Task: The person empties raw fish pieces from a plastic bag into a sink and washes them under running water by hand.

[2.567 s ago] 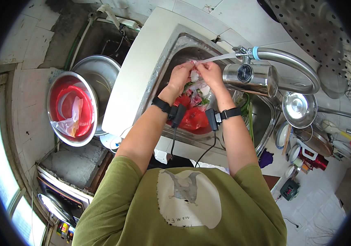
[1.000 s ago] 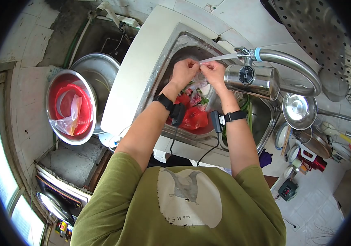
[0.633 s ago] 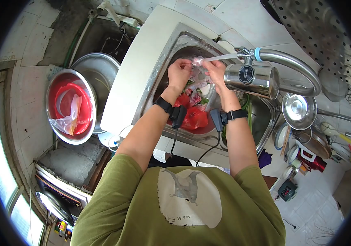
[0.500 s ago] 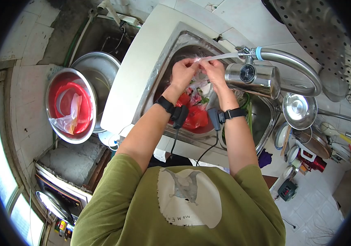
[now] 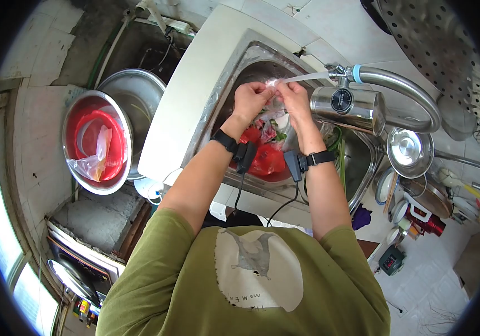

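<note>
Over the left basin of the steel sink [image 5: 212, 120], my left hand [image 5: 251, 101] and my right hand [image 5: 296, 101] meet at the fingertips. Both are closed in a pinch on something small and pale pinkish, too blurred to name. A stream of water from the faucet [image 5: 338, 73] runs onto the fingertips. Below them lie a red plastic bag [image 5: 268, 161], crumpled clear plastic and bits of green and pink scraps [image 5: 278, 134]. Each wrist wears a black strap with a grey, cabled device.
Long green stalks [image 5: 341, 154] lie in the right basin. The faucet's steel cylinder [image 5: 346, 107] stands close to my right hand. At left, a metal bowl [image 5: 72, 168] holds a red basin and a plastic bag. A saucepan [image 5: 411, 151] and dishes crowd the right side.
My hands stay together at the water stream, with only slight finger movement. The view has shifted very slightly.
</note>
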Demonstrator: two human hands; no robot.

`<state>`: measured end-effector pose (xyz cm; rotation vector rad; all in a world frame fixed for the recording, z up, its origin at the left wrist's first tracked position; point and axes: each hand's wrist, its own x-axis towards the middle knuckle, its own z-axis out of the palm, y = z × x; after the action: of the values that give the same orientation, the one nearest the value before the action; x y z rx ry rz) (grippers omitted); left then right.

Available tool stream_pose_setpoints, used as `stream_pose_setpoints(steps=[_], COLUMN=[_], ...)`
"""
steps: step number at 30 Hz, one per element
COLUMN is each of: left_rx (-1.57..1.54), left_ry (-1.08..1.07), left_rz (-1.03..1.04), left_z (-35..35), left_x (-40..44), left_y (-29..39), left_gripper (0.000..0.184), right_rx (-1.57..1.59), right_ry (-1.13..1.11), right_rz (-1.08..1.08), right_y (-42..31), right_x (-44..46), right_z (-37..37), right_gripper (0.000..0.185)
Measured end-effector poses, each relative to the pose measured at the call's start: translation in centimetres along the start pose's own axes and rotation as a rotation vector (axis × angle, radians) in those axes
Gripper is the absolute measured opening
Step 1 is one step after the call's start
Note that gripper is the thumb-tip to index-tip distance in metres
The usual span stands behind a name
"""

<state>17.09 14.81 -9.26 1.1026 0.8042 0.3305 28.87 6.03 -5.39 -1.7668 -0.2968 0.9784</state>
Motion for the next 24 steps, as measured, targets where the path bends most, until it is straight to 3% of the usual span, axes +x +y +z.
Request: stream_pose_setpoints(steps=[4, 13, 14, 15, 19, 24], left_rx=[0.107, 0.110, -0.047, -0.204, 0.003, -0.067], left_ry=[-0.031, 0.154, 0.143, 0.132, -0.017, -0.041], left_rz=[-0.010, -0.110, -0.067, -0.025, -0.040, -0.113], left_z=[-0.3, -1.1, -0.8, -0.4, 0.8, -0.2], left_x=[0.4, -0.2, -0.2, -0.4, -0.3, -0.4], left_y=[0.0, -1.6, -1.4, -0.8, 0.6, 0.0], left_gripper=[0.015, 0.015, 0.014, 0.014, 0.010, 0.009], right_rx=[0.038, 0.095, 0.094, 0.046, 0.075, 0.059], right_ry=[0.061, 0.153, 0.153, 0.124, 0.078, 0.122], right_rz=[0.025, 0.123, 0.122, 0.052, -0.065, -0.123], right_y=[-0.5, -0.5, -0.2, 0.3, 1.3, 1.4], right_x=[-0.4, -0.4, -0.4, -0.5, -0.6, -1.0], right_z=[0.0, -0.5, -0.5, -0.4, 0.3, 0.5], right_gripper=[0.022, 0.015, 0.015, 0.016, 0.017, 0.016])
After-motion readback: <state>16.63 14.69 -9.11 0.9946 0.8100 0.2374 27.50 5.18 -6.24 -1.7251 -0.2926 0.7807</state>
